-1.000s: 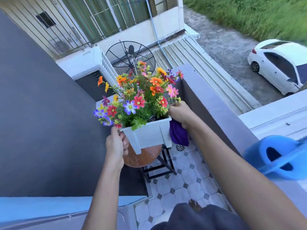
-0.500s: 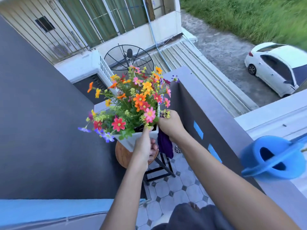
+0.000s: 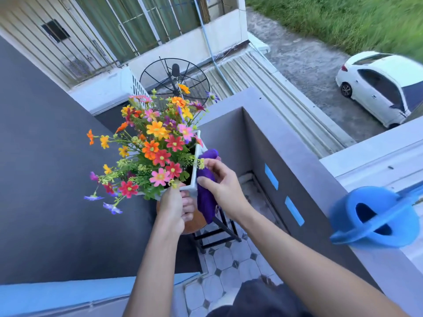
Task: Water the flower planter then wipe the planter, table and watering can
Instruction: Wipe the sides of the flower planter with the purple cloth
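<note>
A white planter [image 3: 194, 170] full of colourful flowers [image 3: 158, 147] is held up above a small round wooden table [image 3: 194, 223] on black legs. My left hand [image 3: 174, 207] grips the planter's near corner from below. My right hand [image 3: 219, 184] presses a purple cloth [image 3: 206, 200] against the planter's right side. A blue watering can [image 3: 375, 216] stands on the grey balcony ledge at the right, apart from both hands.
The grey balcony wall [image 3: 286, 156] runs along the right, with blue tape strips [image 3: 271, 176] on its inner face. A dark wall [image 3: 45, 179] closes the left. Tiled floor [image 3: 229, 266] lies below the table. A satellite dish [image 3: 174, 81] and white car [image 3: 380, 85] are outside.
The planter has been turned and tilted, so its short end now faces me. My left hand shifted to the near corner, and my right hand brought the cloth onto the planter's right side.
</note>
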`<action>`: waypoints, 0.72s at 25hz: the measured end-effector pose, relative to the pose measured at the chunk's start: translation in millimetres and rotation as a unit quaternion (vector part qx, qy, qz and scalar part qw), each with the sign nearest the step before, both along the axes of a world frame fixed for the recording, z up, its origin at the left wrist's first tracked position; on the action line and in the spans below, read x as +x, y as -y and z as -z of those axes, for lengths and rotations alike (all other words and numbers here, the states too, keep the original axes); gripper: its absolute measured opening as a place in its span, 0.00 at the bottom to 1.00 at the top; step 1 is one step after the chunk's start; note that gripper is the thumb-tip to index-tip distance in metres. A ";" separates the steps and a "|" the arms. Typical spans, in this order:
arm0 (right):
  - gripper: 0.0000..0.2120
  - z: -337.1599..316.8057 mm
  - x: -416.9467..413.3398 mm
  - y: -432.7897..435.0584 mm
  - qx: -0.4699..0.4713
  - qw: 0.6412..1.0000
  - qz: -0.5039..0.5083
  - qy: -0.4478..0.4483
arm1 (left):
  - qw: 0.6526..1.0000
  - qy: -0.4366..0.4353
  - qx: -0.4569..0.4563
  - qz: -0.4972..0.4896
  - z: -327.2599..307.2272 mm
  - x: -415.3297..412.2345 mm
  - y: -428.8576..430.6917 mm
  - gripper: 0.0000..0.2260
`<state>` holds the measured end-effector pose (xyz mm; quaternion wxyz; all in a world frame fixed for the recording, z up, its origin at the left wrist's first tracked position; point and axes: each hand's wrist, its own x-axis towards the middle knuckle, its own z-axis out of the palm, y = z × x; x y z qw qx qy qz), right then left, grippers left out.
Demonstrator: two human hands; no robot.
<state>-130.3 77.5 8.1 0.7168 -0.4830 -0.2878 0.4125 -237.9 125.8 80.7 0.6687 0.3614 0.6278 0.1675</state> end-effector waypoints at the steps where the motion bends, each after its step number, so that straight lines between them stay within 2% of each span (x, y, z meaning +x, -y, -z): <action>1: 0.13 3.9 -1.1 3.1 0.002 1.000 -0.005 0.022 | 1.000 0.000 0.003 0.001 0.7 -0.8 0.5 0.18; 4: 0.13 19.4 -2.0 4.1 -0.059 0.996 -0.004 0.061 | 1.000 -0.004 0.020 0.006 3.3 0.2 5.4 0.19; 8: 0.12 32.8 3.0 -6.3 -0.122 0.992 0.027 0.028 | 1.000 0.008 0.005 0.025 0.2 0.4 6.0 0.19; 10: 0.11 23.1 4.0 -11.3 -0.100 0.995 0.026 0.015 | 1.000 -0.002 -0.002 0.026 -0.9 2.0 3.5 0.18; 13: 0.09 3.1 9.6 -20.4 -0.024 0.999 0.018 -0.017 | 0.995 -0.086 0.048 0.017 -4.1 3.4 -0.7 0.19; 15: 0.09 -6.4 16.4 -29.6 0.006 0.999 0.022 -0.023 | 0.999 -0.037 0.020 0.020 -8.2 5.4 -1.8 0.22; 18: 0.09 -14.6 31.7 -46.6 0.012 0.999 0.047 -0.016 | 1.000 -0.007 0.008 0.029 -11.1 4.9 0.4 0.20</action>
